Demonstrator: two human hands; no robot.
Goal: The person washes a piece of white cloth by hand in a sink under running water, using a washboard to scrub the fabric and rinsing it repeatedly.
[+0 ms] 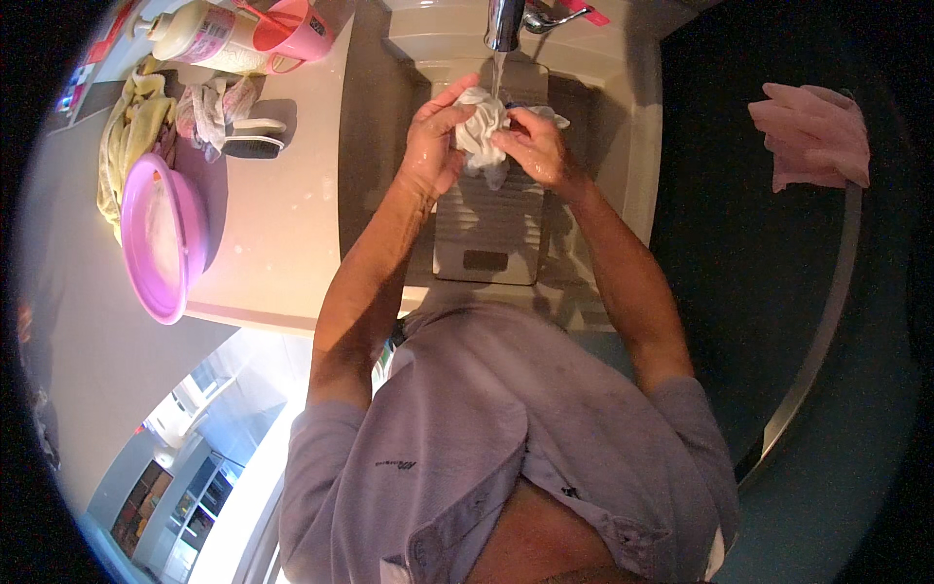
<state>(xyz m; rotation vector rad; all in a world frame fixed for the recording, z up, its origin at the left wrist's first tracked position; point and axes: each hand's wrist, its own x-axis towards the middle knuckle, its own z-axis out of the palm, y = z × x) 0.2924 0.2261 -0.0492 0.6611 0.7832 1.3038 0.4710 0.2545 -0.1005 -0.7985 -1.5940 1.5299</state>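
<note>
A wet, bunched white cloth (480,124) is held between my two hands, above a ribbed washboard (487,241) lying in the sink (638,139). Water runs from the chrome faucet (504,25) onto or just beside the cloth. My left hand (436,139) grips its left side, with the thumb on top. The fingertips of my right hand (538,144) pinch its right side. Another whitish piece of fabric (549,115) shows behind my right hand; whether it is part of the same cloth I cannot tell.
On the counter (292,241) at left are a purple basin (186,255), a scrub brush (253,148), a yellow towel (131,131), crumpled cloths (211,109), a pump bottle (204,36) and a pink cup (295,33). A pink cloth (813,139) hangs at the right.
</note>
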